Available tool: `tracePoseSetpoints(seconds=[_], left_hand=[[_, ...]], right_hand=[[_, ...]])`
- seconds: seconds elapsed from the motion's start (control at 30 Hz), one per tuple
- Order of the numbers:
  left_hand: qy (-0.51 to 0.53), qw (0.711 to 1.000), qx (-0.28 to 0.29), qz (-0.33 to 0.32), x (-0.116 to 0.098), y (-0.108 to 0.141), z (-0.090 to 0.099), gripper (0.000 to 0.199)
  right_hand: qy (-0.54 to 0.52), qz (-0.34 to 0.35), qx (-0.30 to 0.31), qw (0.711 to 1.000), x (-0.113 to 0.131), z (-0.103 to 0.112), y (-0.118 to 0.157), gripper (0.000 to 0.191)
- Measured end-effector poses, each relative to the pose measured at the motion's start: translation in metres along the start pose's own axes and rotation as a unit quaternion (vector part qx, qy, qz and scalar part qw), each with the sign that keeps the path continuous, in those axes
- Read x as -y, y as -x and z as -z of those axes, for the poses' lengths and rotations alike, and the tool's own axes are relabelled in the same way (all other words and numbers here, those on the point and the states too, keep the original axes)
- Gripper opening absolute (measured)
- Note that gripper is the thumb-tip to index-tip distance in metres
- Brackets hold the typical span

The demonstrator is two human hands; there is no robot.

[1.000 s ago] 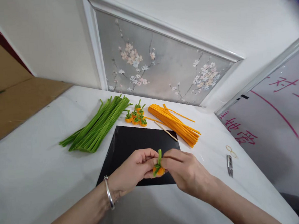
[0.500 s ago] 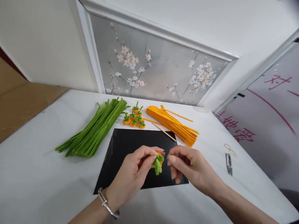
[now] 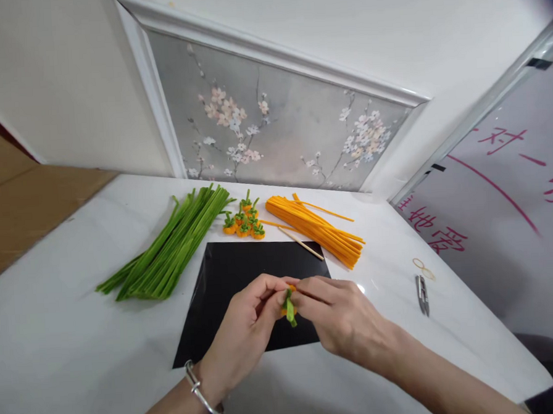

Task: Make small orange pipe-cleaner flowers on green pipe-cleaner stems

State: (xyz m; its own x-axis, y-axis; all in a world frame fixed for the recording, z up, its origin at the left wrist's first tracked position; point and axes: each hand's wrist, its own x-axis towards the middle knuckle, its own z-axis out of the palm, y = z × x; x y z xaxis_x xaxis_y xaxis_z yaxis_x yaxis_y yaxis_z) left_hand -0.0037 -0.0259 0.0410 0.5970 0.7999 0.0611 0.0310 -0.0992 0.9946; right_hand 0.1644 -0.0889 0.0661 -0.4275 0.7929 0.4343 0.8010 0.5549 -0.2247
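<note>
Over a black mat [image 3: 224, 277], my left hand [image 3: 252, 316] pinches a small pipe-cleaner pumpkin [image 3: 290, 311], orange with green leaves and a green stem pointing toward me. My right hand [image 3: 340, 312] is closed on the same piece from the other side, its fingertips pressed to the green part. Much of the orange body is hidden behind the fingers. Several finished-looking orange pieces with green tops [image 3: 243, 224] sit grouped beyond the mat.
Green pipe cleaners [image 3: 172, 249] lie bundled at the left, orange pipe cleaners [image 3: 317, 229] at the back right. A thin wooden stick [image 3: 306, 245] rests across the mat's far corner. Thread snips [image 3: 422, 295] and two yellowish rings [image 3: 423, 268] lie right, near a whiteboard [image 3: 500, 232].
My right hand has moved left and closed on the small pumpkin, where before it was apart from it. My left hand keeps its hold. The view has shifted slightly.
</note>
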Motion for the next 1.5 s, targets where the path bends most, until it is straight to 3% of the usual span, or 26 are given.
tracePoseSetpoints(seconds=[0.1,0.17,0.23,0.3,0.37,0.43,0.57,0.63,0.67,0.73,0.87,0.97,1.07,1.2,1.33,1.4,1.5], left_hand=[[0.09,0.994,0.031,0.058,0.001,-0.002,0.0,0.015],[0.141,0.986,0.035,0.083,0.002,-0.003,0.001,0.015],[0.168,0.982,0.026,0.085,0.001,-0.004,0.002,0.015],[0.175,0.982,0.01,0.077,0.001,-0.005,0.003,0.015],[0.168,0.983,-0.01,0.072,0.0,-0.004,0.003,0.015],[0.144,0.987,-0.035,0.059,0.0,-0.003,0.003,0.014],[0.076,0.995,-0.067,-0.003,0.003,0.0,-0.001,0.01],[0.058,0.996,-0.063,-0.018,0.005,0.0,-0.002,0.011],[0.056,0.997,-0.056,-0.014,0.005,0.0,-0.002,0.015],[0.068,0.997,-0.032,0.014,0.004,-0.002,0.0,0.024],[0.11,0.989,0.036,0.092,0.0,-0.008,0.006,0.025],[0.165,0.975,0.074,0.129,-0.001,-0.012,0.008,0.021],[0.198,0.966,0.076,0.148,-0.001,-0.013,0.008,0.02],[0.173,0.974,0.052,0.138,-0.001,-0.013,0.007,0.018],[0.086,0.991,0.034,0.094,0.0,-0.011,0.006,0.016],[0.024,0.998,0.012,0.056,0.002,-0.009,0.005,0.016],[-0.065,0.998,-0.01,-0.004,0.005,-0.006,0.005,0.017]], right_hand=[[0.011,0.038,0.041,0.998,-0.011,0.006,-0.003,0.033],[-0.045,0.017,0.031,0.998,-0.015,0.009,-0.005,0.03],[-0.12,-0.053,-0.004,0.991,-0.015,0.01,-0.006,0.02],[-0.197,-0.169,-0.045,0.965,-0.011,0.007,-0.004,0.01],[-0.281,-0.293,-0.072,0.911,-0.003,0.001,-0.001,0.01],[-0.378,-0.365,-0.084,0.847,0.007,-0.006,0.001,0.02],[-0.554,-0.412,-0.09,0.718,0.024,-0.016,-0.003,0.033],[-0.589,-0.425,-0.102,0.68,0.027,-0.019,-0.005,0.034],[-0.583,-0.43,-0.11,0.68,0.027,-0.019,-0.006,0.033],[-0.543,-0.429,-0.121,0.711,0.025,-0.019,-0.004,0.027],[-0.409,-0.384,-0.109,0.821,0.021,-0.013,0.004,0.012],[-0.266,-0.305,-0.1,0.909,0.021,-0.011,0.007,0.013],[-0.164,-0.234,-0.094,0.954,0.02,-0.014,0.009,0.019],[-0.135,-0.227,-0.09,0.96,0.019,-0.017,0.009,0.019],[-0.175,-0.268,-0.115,0.94,0.018,-0.016,0.007,0.013],[-0.229,-0.31,-0.11,0.916,0.017,-0.014,0.007,0.01],[-0.339,-0.375,-0.089,0.858,0.018,-0.013,0.006,0.01]])
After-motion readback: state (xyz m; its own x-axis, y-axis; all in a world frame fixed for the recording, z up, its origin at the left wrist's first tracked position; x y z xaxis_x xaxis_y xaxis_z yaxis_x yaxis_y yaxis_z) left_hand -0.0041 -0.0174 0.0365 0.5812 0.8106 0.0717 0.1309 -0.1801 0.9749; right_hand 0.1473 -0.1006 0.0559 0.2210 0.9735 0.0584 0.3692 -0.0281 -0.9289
